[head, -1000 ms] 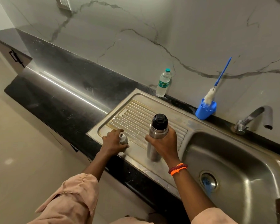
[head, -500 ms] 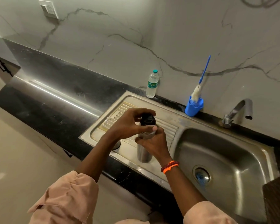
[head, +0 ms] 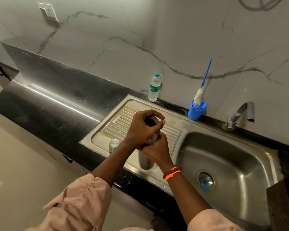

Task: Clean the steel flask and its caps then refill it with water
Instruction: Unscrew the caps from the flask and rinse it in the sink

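Two hands are closed on one steel flask (head: pixel 145 161), which is stood upright on the drainboard (head: pixel 117 125) of the sink.

Nearest, the flask body is gripped by the right hand (head: pixel 157 151), an orange and red bracelet (head: pixel 172 172) being worn at its wrist; just above that grip, the black inner cap (head: pixel 149 121) on the flask's top is enclosed by the curled fingers of the left hand (head: pixel 141 129). Just left of the grip, a steel outer cap (head: pixel 114 145) is set apart on the drainboard. To the right of the grip, the sink basin (head: pixel 232 157) with its drain is seen. Beyond the grip, against the marble wall, a plastic water bottle (head: pixel 154 87) is stood; farther right, a bottle brush (head: pixel 202 87) is propped in a blue cup (head: pixel 196 111), and a tap (head: pixel 240 114) is mounted past that.
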